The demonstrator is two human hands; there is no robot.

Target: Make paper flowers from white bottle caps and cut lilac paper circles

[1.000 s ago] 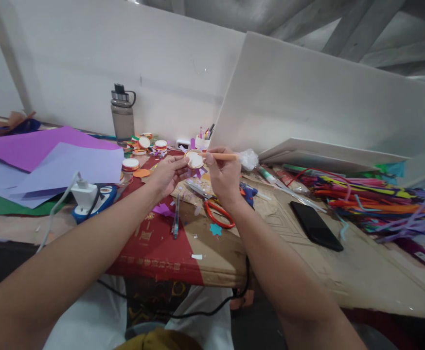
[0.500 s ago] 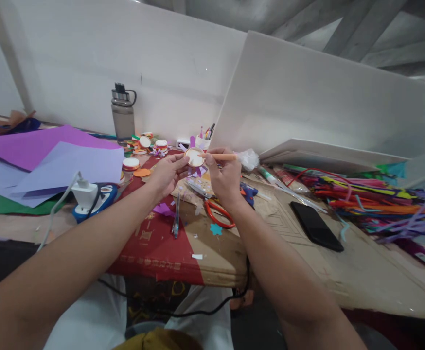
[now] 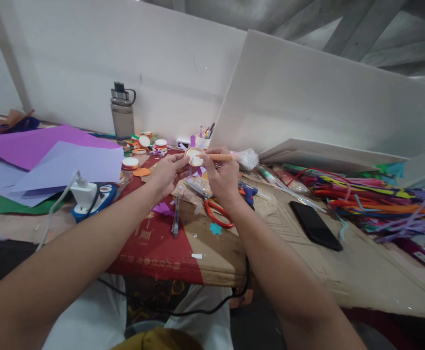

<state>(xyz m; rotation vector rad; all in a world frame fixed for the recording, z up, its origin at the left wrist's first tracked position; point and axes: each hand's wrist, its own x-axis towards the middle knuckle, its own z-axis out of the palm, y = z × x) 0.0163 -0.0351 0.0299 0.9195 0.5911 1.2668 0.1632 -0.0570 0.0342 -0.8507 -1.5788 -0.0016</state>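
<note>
Between the fingers of my left hand [image 3: 169,174] is a small round disc [image 3: 194,157] with a pale face, an orange rim and purple strips at its top and bottom. My right hand [image 3: 224,177] grips an orange marker [image 3: 220,157], its tip pointing left at the disc's face. Whether the tip touches the disc is too small to tell. Below the hands lie red-handled scissors [image 3: 218,214], a clear pen [image 3: 176,216] and a blue flower-shaped cutout [image 3: 215,228].
Purple paper [image 3: 66,167], a white plug [image 3: 84,190] and a bottle [image 3: 122,114] stand or lie left. Several round pieces [image 3: 144,142] are by the bottle. To the right are a black phone [image 3: 315,226], a blue glue gun [image 3: 248,193] and colourful pipe cleaners [image 3: 376,199].
My right hand and the marker have shifted very slightly left. My left hand still holds the disc in nearly the same place.
</note>
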